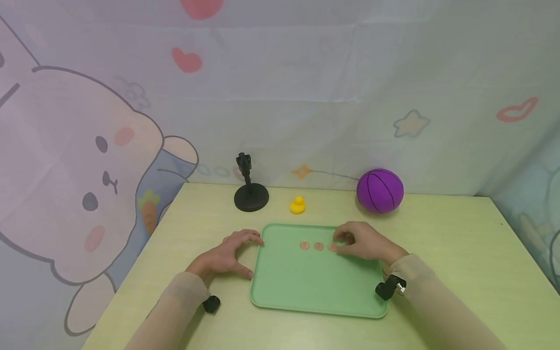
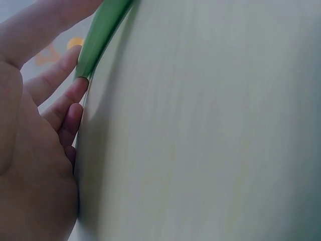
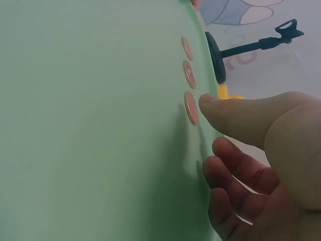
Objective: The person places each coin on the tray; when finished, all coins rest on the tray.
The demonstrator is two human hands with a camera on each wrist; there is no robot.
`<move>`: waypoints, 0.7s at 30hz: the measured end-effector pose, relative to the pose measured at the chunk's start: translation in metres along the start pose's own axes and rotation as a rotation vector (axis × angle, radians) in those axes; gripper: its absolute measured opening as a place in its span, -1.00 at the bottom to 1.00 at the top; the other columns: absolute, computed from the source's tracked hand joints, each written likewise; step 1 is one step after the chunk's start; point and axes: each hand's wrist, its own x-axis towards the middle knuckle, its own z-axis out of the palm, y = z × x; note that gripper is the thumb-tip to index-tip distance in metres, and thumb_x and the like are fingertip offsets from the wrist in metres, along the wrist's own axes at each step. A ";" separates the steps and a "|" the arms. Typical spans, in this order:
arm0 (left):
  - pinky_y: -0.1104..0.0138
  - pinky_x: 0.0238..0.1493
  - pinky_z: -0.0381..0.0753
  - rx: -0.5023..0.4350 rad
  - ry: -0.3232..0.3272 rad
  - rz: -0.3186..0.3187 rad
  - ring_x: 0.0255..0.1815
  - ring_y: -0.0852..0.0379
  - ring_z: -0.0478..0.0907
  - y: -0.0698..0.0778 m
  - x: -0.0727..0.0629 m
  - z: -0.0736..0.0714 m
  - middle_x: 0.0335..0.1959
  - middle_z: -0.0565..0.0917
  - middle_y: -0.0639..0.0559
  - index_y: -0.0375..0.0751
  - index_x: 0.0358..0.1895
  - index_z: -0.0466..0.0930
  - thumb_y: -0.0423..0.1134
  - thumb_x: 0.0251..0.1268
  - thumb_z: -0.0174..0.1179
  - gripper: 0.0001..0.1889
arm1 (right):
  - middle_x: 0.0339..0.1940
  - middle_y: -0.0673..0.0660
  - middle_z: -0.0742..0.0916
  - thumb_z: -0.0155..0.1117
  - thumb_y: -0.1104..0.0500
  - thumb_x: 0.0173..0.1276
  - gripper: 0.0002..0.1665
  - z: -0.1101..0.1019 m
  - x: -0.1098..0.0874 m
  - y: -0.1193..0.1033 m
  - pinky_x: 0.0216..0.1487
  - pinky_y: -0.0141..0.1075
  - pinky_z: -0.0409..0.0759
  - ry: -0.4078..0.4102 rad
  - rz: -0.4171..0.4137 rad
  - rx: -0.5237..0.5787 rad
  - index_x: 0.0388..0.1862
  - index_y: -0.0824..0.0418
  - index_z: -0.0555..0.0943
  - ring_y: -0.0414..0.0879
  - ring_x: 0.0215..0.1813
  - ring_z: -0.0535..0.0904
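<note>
Three copper-coloured coins lie flat in a row on a light green tray (image 1: pixel 315 287): a left coin (image 1: pixel 304 245), a middle coin (image 1: pixel 319 246) and a right coin (image 1: pixel 332 247). My right hand (image 1: pixel 363 241) is over the tray's far right part, fingers loosely bent. Its thumb tip is right beside the nearest coin (image 3: pixel 191 108) in the right wrist view, and no coin shows between the fingers. At the tray's left edge my left hand (image 1: pixel 225 253) is spread, with fingertips touching the green rim (image 2: pixel 95 45).
Behind the tray stand a black stand (image 1: pixel 251 197) with a round base, a small yellow rubber duck (image 1: pixel 298 205) and a purple ball (image 1: pixel 379 191). All rest on a pale wooden table (image 1: pixel 455 253) before a printed cloth backdrop (image 1: pixel 297 97).
</note>
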 end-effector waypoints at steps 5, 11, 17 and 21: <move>-0.29 0.52 -0.10 -0.001 0.002 -0.002 0.59 -0.20 0.12 -0.001 0.000 0.000 0.54 0.35 0.00 0.11 0.32 0.55 0.01 -0.11 0.69 -0.19 | -0.08 0.05 0.78 0.54 0.17 0.33 -0.71 -0.012 -0.009 0.011 -0.03 -0.21 0.68 0.013 -0.041 0.032 0.00 0.19 0.73 -0.16 -0.15 0.66; -0.30 0.51 -0.10 0.003 0.004 0.001 0.59 -0.20 0.12 -0.001 0.000 -0.001 0.53 0.35 -0.01 0.11 0.32 0.55 0.01 -0.11 0.69 -0.19 | -0.10 0.05 0.79 0.48 0.19 0.39 -0.71 -0.026 -0.022 0.017 -0.06 -0.25 0.69 0.041 -0.026 0.024 0.04 0.24 0.73 -0.16 -0.15 0.67; -0.29 0.49 -0.07 0.000 0.003 0.008 0.56 -0.19 0.14 -0.001 -0.001 -0.001 0.53 0.36 0.00 0.11 0.31 0.55 0.01 -0.11 0.69 -0.19 | -0.19 -0.06 0.75 0.47 0.16 0.42 -0.73 -0.040 -0.039 0.024 -0.09 -0.25 0.69 0.074 -0.001 0.003 0.04 0.22 0.73 -0.18 -0.16 0.67; -0.28 0.49 -0.06 0.004 0.005 0.007 0.56 -0.18 0.14 -0.001 0.000 0.000 0.53 0.36 0.01 0.11 0.31 0.55 0.01 -0.11 0.69 -0.19 | -0.24 -0.08 0.74 0.47 0.15 0.42 -0.74 -0.049 -0.050 0.032 -0.12 -0.27 0.68 0.076 0.019 0.015 0.02 0.21 0.73 -0.20 -0.17 0.66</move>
